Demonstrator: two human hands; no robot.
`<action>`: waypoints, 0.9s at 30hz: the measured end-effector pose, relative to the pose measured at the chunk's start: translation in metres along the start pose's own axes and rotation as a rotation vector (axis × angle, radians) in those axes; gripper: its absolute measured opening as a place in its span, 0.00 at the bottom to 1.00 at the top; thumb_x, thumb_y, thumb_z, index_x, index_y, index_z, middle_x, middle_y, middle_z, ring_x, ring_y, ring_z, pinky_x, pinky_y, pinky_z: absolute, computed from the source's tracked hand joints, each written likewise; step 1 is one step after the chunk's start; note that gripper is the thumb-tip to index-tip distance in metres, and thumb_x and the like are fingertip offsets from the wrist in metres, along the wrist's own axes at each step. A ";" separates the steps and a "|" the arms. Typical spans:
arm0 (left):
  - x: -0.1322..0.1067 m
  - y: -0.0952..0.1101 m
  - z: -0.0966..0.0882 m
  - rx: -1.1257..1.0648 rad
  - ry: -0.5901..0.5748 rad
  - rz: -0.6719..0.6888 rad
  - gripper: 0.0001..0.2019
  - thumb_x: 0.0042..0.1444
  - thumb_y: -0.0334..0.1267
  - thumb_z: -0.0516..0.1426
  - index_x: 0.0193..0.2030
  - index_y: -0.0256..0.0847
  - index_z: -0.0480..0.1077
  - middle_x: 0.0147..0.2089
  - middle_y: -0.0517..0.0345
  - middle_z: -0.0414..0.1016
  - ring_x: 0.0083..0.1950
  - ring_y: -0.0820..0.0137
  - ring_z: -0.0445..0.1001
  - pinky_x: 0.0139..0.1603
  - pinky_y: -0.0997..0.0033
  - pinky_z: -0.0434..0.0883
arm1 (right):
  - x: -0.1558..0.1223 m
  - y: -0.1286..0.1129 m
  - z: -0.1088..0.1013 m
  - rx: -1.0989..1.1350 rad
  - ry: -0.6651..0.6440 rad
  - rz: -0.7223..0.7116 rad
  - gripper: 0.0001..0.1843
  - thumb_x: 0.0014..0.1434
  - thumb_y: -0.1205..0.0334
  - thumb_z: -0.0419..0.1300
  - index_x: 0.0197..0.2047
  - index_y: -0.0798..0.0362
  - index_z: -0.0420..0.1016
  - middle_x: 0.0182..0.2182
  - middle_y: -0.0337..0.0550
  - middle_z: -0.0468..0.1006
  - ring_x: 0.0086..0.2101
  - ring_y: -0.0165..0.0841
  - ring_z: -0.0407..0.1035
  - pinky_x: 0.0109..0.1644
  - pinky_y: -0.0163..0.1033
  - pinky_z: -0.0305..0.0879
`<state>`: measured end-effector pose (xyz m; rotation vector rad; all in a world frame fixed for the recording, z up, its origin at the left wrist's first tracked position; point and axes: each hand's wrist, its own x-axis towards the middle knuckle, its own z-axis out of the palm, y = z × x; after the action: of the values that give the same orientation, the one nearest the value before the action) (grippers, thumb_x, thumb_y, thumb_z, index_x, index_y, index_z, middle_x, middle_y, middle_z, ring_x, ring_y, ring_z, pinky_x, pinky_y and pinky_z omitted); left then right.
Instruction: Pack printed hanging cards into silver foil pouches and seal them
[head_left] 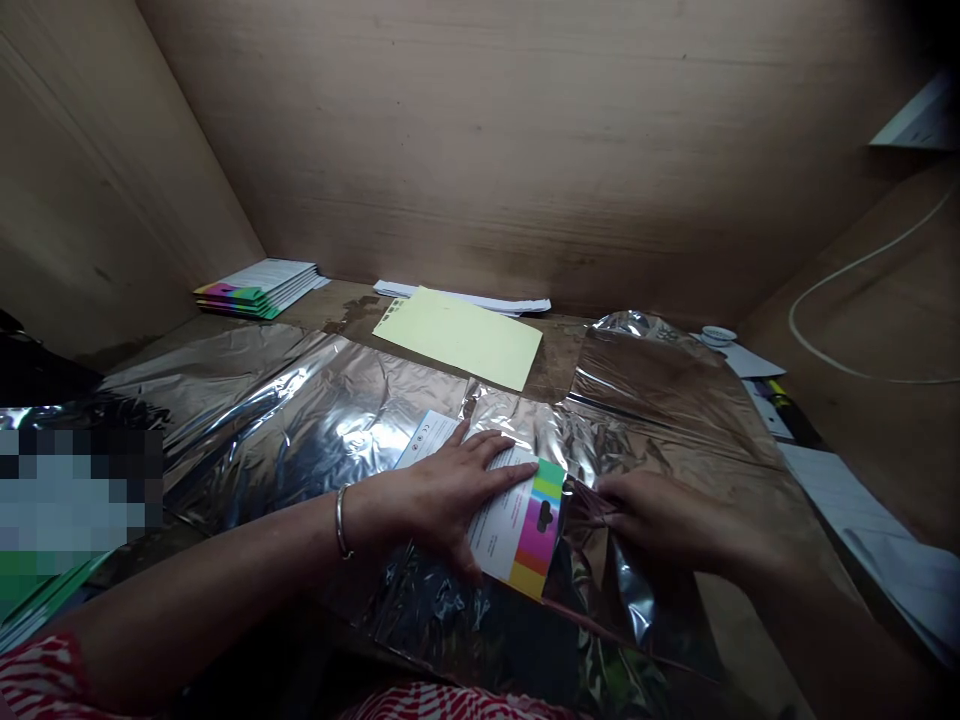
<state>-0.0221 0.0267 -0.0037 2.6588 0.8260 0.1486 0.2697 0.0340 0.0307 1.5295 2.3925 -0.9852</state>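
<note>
A flat white cardboard packet (495,535) with a rainbow-striped end and a hang hole lies at a slant on shiny clear plastic film (300,450). My left hand (442,495) rests on the packet, its fingers spread across the printed white face and hiding part of it. Just beyond the striped end, my right hand (652,510) pinches a gathered fold of the film between thumb and fingers. Creases run through the film around that pinch.
Several similar packets (262,285) are stacked at the back left. A pale yellow card (461,335) and white papers (480,300) lie near the back wall. More papers (877,530) and a yellow-black tool (784,400) are at the right, below a hanging white cable (806,290).
</note>
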 end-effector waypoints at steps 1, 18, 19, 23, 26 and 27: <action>0.000 0.000 0.000 0.008 0.001 0.000 0.63 0.32 0.65 0.66 0.73 0.47 0.43 0.71 0.33 0.46 0.71 0.40 0.45 0.66 0.32 0.42 | -0.001 -0.004 0.004 -0.049 0.054 0.040 0.10 0.60 0.53 0.58 0.37 0.50 0.74 0.33 0.43 0.78 0.33 0.37 0.71 0.35 0.37 0.60; 0.002 -0.001 0.013 -0.060 0.051 -0.005 0.63 0.29 0.66 0.67 0.72 0.45 0.48 0.69 0.35 0.50 0.69 0.38 0.49 0.67 0.36 0.46 | 0.034 -0.018 0.059 -0.085 0.685 0.105 0.11 0.59 0.56 0.53 0.41 0.53 0.65 0.39 0.50 0.71 0.37 0.42 0.67 0.38 0.42 0.61; 0.002 -0.001 0.014 -0.063 0.052 -0.005 0.64 0.29 0.66 0.67 0.72 0.45 0.48 0.69 0.35 0.50 0.69 0.38 0.49 0.67 0.36 0.46 | 0.033 -0.017 0.055 -0.070 0.676 0.069 0.15 0.59 0.55 0.54 0.45 0.54 0.66 0.43 0.53 0.71 0.40 0.43 0.68 0.40 0.44 0.63; 0.001 -0.004 0.017 -0.064 0.039 -0.007 0.66 0.27 0.67 0.67 0.73 0.46 0.45 0.70 0.34 0.48 0.69 0.38 0.48 0.66 0.34 0.44 | 0.000 0.015 0.027 0.108 0.563 0.031 0.35 0.53 0.41 0.60 0.58 0.53 0.65 0.55 0.55 0.70 0.52 0.49 0.67 0.50 0.49 0.67; 0.000 -0.006 0.021 -0.087 0.037 -0.026 0.67 0.27 0.67 0.67 0.73 0.45 0.44 0.70 0.33 0.47 0.69 0.37 0.47 0.67 0.33 0.43 | -0.043 0.043 0.020 0.181 0.532 0.318 0.26 0.59 0.36 0.50 0.40 0.50 0.76 0.38 0.49 0.79 0.38 0.45 0.74 0.38 0.45 0.71; -0.001 -0.006 0.022 -0.095 0.044 -0.034 0.67 0.27 0.68 0.67 0.73 0.45 0.44 0.70 0.33 0.47 0.69 0.37 0.47 0.67 0.33 0.43 | -0.055 0.047 0.023 0.280 0.434 0.347 0.28 0.59 0.35 0.48 0.34 0.50 0.76 0.31 0.48 0.79 0.32 0.42 0.74 0.32 0.43 0.70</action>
<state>-0.0216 0.0246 -0.0264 2.5598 0.8550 0.2327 0.3307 -0.0090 0.0157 2.3766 2.1751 -1.0240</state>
